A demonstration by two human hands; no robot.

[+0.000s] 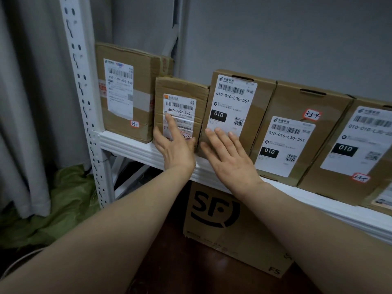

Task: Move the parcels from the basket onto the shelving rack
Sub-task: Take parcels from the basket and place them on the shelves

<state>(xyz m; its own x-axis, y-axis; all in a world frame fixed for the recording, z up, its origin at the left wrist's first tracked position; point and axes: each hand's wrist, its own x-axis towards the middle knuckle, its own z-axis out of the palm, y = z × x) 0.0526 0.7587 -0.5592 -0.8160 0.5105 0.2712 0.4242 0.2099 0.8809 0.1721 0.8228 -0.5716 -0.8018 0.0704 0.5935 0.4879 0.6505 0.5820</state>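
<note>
The left hand (176,149), fingers straight, presses the small brown cardboard parcel (180,88); the right hand (231,158) rests flat on the taller white-labelled cardboard parcel (261,102) beside it on the white metal rack (127,143).

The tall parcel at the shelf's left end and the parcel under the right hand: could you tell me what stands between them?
Head view: one smaller parcel, labelled 507-P802 T70, stands there, with the left hand touching its front.

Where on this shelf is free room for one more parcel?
The shelf is crowded: parcels stand side by side. Free room only above the small parcel, between the tall left parcel and the third parcel. Below, bare floor before the SF box.
</note>
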